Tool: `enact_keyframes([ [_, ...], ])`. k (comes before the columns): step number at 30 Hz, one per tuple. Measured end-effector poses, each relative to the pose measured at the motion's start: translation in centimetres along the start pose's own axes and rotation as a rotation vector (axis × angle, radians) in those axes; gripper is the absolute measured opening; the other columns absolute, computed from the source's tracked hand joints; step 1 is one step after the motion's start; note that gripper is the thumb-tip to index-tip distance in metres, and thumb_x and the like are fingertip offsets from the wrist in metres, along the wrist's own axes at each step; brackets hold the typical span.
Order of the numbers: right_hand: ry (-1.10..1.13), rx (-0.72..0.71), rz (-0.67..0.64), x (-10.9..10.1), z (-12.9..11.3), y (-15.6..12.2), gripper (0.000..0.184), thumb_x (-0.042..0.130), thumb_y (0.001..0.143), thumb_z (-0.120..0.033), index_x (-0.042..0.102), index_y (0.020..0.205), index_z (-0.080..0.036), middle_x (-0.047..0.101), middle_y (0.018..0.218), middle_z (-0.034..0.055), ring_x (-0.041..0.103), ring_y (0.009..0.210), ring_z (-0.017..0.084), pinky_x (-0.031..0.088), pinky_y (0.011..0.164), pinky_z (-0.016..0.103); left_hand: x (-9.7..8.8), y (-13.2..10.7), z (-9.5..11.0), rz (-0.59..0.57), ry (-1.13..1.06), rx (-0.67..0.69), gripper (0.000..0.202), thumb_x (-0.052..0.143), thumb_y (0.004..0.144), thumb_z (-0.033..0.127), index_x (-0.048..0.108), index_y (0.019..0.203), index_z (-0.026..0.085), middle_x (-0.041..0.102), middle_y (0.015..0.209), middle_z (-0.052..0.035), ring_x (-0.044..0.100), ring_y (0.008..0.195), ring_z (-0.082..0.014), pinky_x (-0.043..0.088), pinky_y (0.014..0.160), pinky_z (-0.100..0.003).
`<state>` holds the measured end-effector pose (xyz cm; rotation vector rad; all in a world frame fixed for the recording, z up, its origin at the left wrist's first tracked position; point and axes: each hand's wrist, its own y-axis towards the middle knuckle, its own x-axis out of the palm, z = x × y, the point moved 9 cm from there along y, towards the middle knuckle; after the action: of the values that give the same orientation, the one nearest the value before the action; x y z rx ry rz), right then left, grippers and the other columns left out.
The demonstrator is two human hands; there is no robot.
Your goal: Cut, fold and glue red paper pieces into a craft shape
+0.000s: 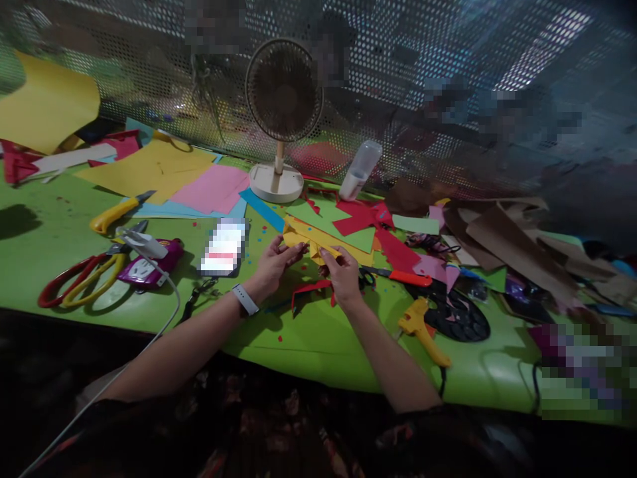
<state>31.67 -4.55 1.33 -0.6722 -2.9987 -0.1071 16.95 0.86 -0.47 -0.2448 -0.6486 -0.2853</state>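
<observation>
Both hands hold a piece of folded yellow paper [314, 248] just above the table. My left hand [273, 265] is closed on its left part, with thumb and fingers pinching it. At its right end, my right hand [342, 271] pinches it between thumb and fingers. Just beyond lies more yellow paper [348, 247], partly under or behind the held piece. A cut red paper strip [311, 289] rests below the hands. Dark scissor handles [367, 276] show beside my right hand, and an orange-handled cutter [411, 277] lies to their right.
At left lie red-and-yellow-handled scissors [82, 279], a purple power adapter [149, 269] with a white cable, a yellow cutter [112, 212] and a phone [223, 247]. A fan [276, 182] and a bottle [359, 174] stand behind. A yellow glue gun [423, 325] sits at right.
</observation>
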Motion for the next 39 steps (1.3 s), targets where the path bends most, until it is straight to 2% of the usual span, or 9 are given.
enact_keyframes([
  [8,-0.028,-0.012,-0.039,0.8,-0.2,-0.5,0.024,0.069,0.074,-0.043,0.061,0.082,-0.022,0.059,0.062,-0.0062,0.052,0.047,0.01,0.047,0.048,0.024,0.3,-0.2,-0.5,-0.031,-0.02,-0.029,0.041,0.082,0.065,0.012,0.06,0.098,0.019,0.073,0.095,-0.001,0.069,0.085,-0.0116,0.054,0.082,-0.024],
  [13,-0.038,-0.016,-0.063,0.9,-0.2,-0.6,0.024,0.069,0.075,-0.042,0.061,0.084,-0.021,0.06,0.063,-0.0059,0.053,0.047,0.01,0.047,0.048,0.023,0.3,0.1,-0.8,-0.055,-0.04,-0.03,0.038,0.08,0.067,0.01,0.062,0.099,0.019,0.073,0.097,-0.0013,0.069,0.085,-0.0109,0.054,0.08,-0.022],
  [17,-0.054,-0.011,-0.073,1.0,-0.1,-0.6,0.024,0.067,0.076,-0.044,0.06,0.083,-0.022,0.061,0.063,-0.0056,0.054,0.048,0.01,0.047,0.048,0.023,0.1,0.0,-1.0,-0.023,-0.024,-0.059,0.036,0.08,0.065,0.008,0.063,0.095,0.018,0.073,0.093,-0.0006,0.068,0.08,-0.0094,0.054,0.075,-0.019],
  [26,-0.056,0.018,-0.08,1.0,0.0,-0.5,0.024,0.068,0.075,-0.043,0.061,0.082,-0.022,0.059,0.062,-0.0057,0.053,0.047,0.011,0.047,0.047,0.024,0.1,-0.3,-0.1,0.001,0.008,-0.02,0.037,0.082,0.064,0.013,0.064,0.096,0.019,0.072,0.099,-0.0009,0.068,0.084,-0.0112,0.054,0.073,-0.021],
  [33,-0.05,0.003,-0.083,0.9,0.1,-0.4,0.023,0.068,0.075,-0.043,0.061,0.081,-0.022,0.06,0.062,-0.0053,0.052,0.047,0.01,0.046,0.047,0.024,0.1,-0.3,-0.3,-0.025,0.008,-0.026,0.036,0.082,0.065,0.015,0.065,0.097,0.019,0.073,0.097,-0.0014,0.067,0.083,-0.012,0.054,0.074,-0.022],
  [39,0.017,0.006,-0.02,0.2,0.6,-0.1,0.024,0.07,0.074,-0.04,0.061,0.087,-0.022,0.062,0.072,-0.0041,0.053,0.055,0.01,0.048,0.052,0.023,0.0,-0.3,-0.2,0.006,0.007,-0.038,0.036,0.083,0.064,0.014,0.065,0.095,0.019,0.072,0.095,-0.0006,0.067,0.083,-0.0117,0.054,0.072,-0.021],
])
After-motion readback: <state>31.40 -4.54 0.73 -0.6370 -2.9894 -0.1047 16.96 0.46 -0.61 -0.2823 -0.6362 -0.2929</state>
